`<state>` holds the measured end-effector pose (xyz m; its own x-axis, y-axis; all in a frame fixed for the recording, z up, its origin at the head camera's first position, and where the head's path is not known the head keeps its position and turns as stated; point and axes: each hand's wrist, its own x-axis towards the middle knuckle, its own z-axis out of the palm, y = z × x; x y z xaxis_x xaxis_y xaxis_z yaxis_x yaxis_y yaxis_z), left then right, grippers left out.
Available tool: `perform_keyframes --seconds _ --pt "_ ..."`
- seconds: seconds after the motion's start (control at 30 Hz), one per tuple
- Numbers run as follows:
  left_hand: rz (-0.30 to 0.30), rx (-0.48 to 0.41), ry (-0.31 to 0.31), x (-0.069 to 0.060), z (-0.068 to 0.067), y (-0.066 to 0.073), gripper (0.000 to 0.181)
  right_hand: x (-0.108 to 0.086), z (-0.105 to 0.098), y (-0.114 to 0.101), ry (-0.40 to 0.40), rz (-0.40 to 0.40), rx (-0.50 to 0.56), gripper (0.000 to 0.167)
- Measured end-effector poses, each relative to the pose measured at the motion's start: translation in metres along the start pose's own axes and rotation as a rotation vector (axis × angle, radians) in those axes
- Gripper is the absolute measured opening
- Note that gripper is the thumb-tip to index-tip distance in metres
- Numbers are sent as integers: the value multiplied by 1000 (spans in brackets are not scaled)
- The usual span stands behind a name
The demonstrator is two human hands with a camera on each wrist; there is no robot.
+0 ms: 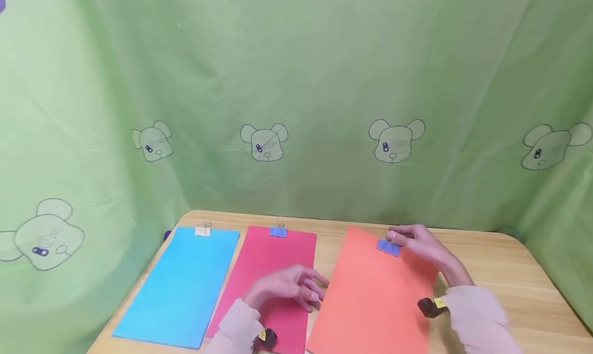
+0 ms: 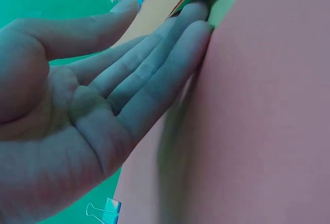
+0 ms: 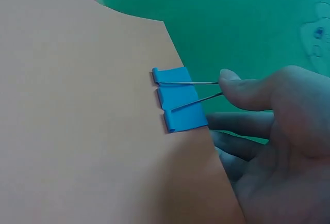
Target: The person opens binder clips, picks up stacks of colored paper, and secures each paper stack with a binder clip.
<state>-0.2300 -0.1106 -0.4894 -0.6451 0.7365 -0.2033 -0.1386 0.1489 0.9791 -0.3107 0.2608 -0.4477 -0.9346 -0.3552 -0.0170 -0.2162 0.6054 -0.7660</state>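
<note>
My right hand point(image 1: 421, 246) pinches the wire handles of a blue binder clip point(image 3: 180, 100) between thumb and fingers. The clip sits on the top edge of an orange sheet stack point(image 1: 370, 297), which lies tilted on the table, its top edge raised in the right wrist view. My left hand point(image 1: 292, 287) is over a crimson sheet point(image 1: 259, 261). Its fingers point(image 2: 149, 100) are extended, tips at the orange stack's left edge, thumb apart. Whether they bear on that edge, I cannot tell. Another blue binder clip point(image 1: 278, 232) grips the top of the crimson sheet.
At the left lies a blue sheet point(image 1: 180, 287) with a white binder clip point(image 1: 203, 231) on its top edge. All the sheets are on a wooden table point(image 1: 505, 282) with rounded corners. A green curtain point(image 1: 324, 86) printed with bear heads hangs behind and at both sides.
</note>
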Motion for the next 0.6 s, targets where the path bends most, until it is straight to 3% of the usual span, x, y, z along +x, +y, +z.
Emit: perform_keyframes --seconds 0.1,0.23,0.3,0.4,0.6 --pt "22 14 45 -3 3 -1 40 5 7 5 -28 -25 -37 54" --pt "86 75 166 -11 -3 -5 35 12 15 13 -18 -70 -90 47" --pt "127 148 237 -18 -9 -6 33 14 18 17 -5 -84 -108 45" --pt "168 332 371 -30 -21 -10 31 15 25 21 22 -73 -101 44" --pt "190 655 636 -61 -47 -18 34 11 33 24 82 -53 -81 43"
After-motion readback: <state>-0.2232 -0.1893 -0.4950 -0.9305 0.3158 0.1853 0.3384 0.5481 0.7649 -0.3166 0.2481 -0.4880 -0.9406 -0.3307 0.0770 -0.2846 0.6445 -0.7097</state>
